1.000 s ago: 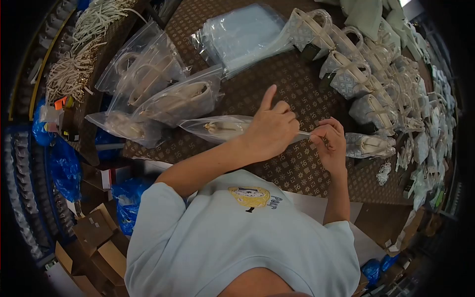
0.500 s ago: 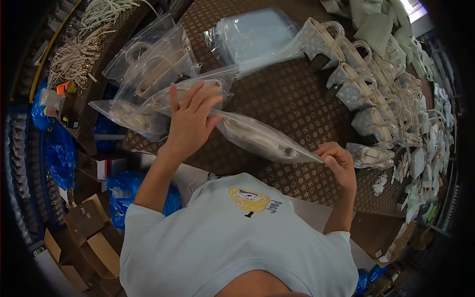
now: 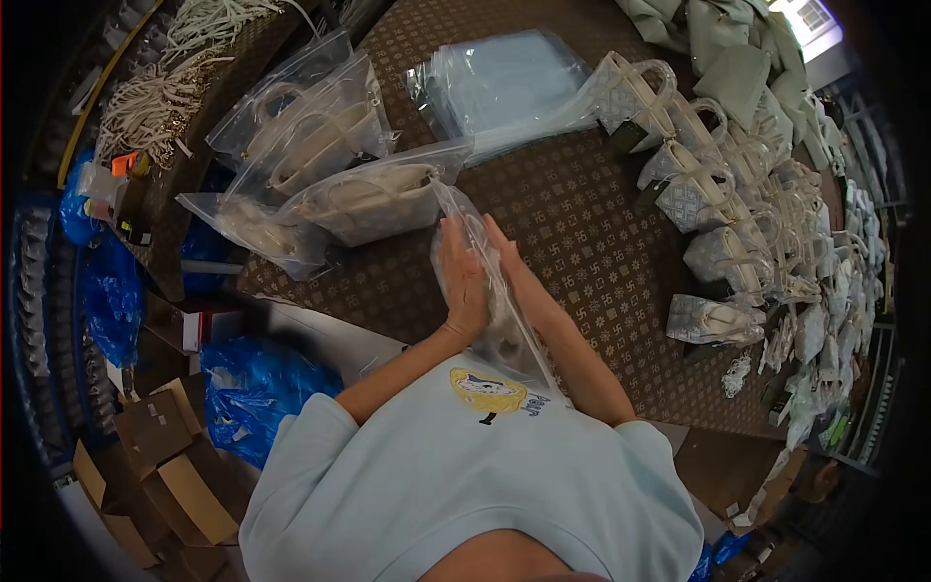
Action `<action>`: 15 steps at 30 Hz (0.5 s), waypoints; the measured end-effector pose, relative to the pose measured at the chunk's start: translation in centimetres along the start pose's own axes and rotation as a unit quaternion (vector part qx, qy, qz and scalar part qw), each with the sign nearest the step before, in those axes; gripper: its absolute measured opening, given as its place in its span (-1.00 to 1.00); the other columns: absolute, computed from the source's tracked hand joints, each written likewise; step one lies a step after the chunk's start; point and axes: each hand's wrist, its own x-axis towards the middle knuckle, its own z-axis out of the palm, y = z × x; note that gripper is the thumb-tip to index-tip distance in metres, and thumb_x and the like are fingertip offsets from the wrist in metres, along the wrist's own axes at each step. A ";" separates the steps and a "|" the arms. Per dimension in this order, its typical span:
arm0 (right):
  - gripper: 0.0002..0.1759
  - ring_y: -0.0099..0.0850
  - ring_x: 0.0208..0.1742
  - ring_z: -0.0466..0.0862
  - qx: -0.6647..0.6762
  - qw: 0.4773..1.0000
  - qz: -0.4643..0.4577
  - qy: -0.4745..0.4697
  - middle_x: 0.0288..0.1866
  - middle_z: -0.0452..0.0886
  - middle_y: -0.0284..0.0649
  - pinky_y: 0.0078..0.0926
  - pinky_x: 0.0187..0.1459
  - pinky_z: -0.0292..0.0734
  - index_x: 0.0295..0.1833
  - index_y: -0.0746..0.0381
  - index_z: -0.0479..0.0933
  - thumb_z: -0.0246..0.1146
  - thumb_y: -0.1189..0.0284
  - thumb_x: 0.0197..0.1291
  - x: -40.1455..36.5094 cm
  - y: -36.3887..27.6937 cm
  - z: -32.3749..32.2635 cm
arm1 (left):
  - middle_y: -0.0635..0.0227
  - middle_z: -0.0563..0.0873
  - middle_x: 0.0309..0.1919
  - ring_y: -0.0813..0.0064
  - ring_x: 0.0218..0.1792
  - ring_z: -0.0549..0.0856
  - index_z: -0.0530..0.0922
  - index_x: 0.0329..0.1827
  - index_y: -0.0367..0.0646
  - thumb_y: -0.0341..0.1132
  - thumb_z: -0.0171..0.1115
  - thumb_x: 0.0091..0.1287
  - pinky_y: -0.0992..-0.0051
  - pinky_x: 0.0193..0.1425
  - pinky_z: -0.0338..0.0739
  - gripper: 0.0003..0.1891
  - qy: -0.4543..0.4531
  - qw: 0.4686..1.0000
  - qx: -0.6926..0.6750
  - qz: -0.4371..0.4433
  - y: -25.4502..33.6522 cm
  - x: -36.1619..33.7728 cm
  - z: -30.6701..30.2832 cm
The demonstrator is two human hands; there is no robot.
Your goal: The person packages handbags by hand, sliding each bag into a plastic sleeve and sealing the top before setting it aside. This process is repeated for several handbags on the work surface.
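A clear plastic bag with a pale handbag inside (image 3: 503, 315) stands on edge in front of my chest. My left hand (image 3: 465, 281) presses on its left side, fingers straight and together. From the other side my right hand (image 3: 527, 286) presses with a flat palm, so the bag is held between both hands. Its wrapping partly hides the handbag. Just beyond my left hand lies another bagged handbag (image 3: 373, 204), its handle showing through the plastic.
More bagged handbags (image 3: 325, 131) lie at the back left. A stack of flat clear plastic bags (image 3: 509, 82) is at the back. Unwrapped patterned handbags (image 3: 690, 189) crowd the right of the brown patterned table (image 3: 592, 213). Corded straps (image 3: 150, 107) hang at far left; open cardboard boxes (image 3: 189, 495) stand below.
The bagged handbag has turned from lying crosswise to standing on edge, pointing toward me. My right hand has moved left and my left hand right, so both now press its sides.
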 end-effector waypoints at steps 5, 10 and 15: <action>-0.16 -0.29 0.50 0.03 -0.178 0.967 -0.165 -0.075 0.51 -0.01 -0.05 -0.41 0.44 -0.11 0.49 0.35 -0.21 -0.03 0.05 0.38 -1.0 -1.1 1.2 | -0.03 -0.08 0.48 0.16 0.50 -0.10 -0.14 0.48 -0.33 -0.07 -0.34 0.48 0.20 0.50 -0.28 -0.35 -0.049 0.960 0.255 0.103 -2.0 0.7 -1.0; -0.68 -0.15 -0.11 0.63 -0.499 0.858 -0.105 -0.062 -0.10 0.60 -0.08 -0.31 -0.13 0.55 -0.02 0.24 0.54 0.24 0.36 0.12 -3.7 -5.2 1.3 | 0.21 0.37 0.33 0.17 0.45 0.13 0.33 0.35 -0.11 -0.16 0.12 0.31 -0.02 0.48 -0.24 -0.45 -0.191 0.871 0.305 0.334 7.6 6.0 -5.1; -0.91 -0.23 -0.43 0.62 -0.578 0.781 -0.236 -0.024 -0.42 0.62 -0.23 -0.36 -0.42 0.53 -0.34 0.21 0.58 0.27 0.42 0.08 -4.4 -6.5 2.8 | 0.48 0.65 -0.30 0.35 0.10 0.51 0.65 -0.25 -0.01 -0.25 0.33 0.12 -0.07 0.48 -0.20 -0.84 -0.445 0.758 0.335 0.339 12.4 8.1 -8.5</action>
